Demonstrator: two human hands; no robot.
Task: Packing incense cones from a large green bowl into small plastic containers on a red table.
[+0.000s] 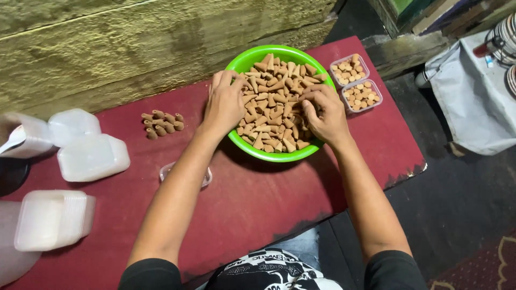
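now both hands, left hand point(224, 103) and right hand point(322, 114), dig in the green bowl point(269, 156) on the red desk point(258, 209), fingers curled on brown cones point(271, 104) (picking step, i judge); next needs lifting some out cleanly.

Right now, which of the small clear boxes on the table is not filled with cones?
The clear box under the left forearm. It looks empty, while the two boxes right of the green bowl are packed with upright cones.

Small home packing workshop: red-covered surface point(258, 215) against rough plank wall point(134, 48); bowl of incense cones point(274, 102), stacked plastic containers point(51, 220), filled tubs point(361, 95).
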